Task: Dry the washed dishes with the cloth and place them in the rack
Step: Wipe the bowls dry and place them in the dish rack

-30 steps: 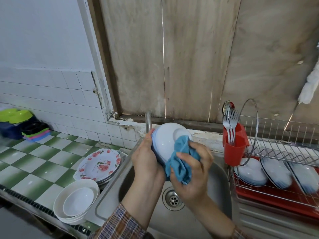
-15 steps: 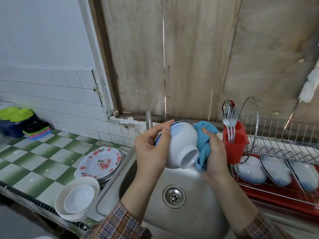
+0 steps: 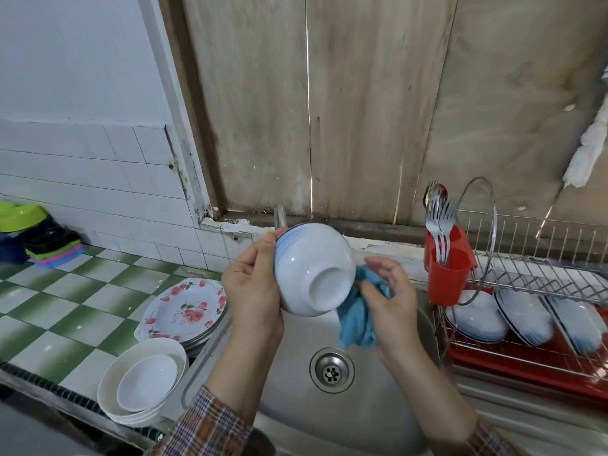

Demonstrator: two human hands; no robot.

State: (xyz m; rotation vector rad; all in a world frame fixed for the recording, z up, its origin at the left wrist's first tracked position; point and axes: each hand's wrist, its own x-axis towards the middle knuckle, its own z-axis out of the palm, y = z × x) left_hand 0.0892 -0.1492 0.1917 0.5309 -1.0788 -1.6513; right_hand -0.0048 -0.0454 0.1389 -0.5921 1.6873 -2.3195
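Over the steel sink (image 3: 378, 409) my left hand (image 3: 253, 291) grips a white bowl with a blue rim (image 3: 312, 268), its foot turned toward me. My right hand (image 3: 388, 304) holds a blue cloth (image 3: 357, 319) just right of the bowl, the cloth hanging below the bowl's base. The wire dish rack (image 3: 533, 278) stands to the right with three white plates (image 3: 477, 319) leaning in its lower tier over a red tray.
On the green checked counter (image 3: 56, 301) at the left sit a stack of floral plates (image 3: 184, 311) and nested white bowls (image 3: 144, 383). A red cutlery holder (image 3: 449, 268) with forks hangs on the rack. Coloured plastic containers (image 3: 33, 238) stand far left. A tap (image 3: 280, 218) rises behind the bowl.
The bowl has turned in my left hand so its foot faces me. My right hand with the cloth has slid from the bowl's upper right side down to below its base.
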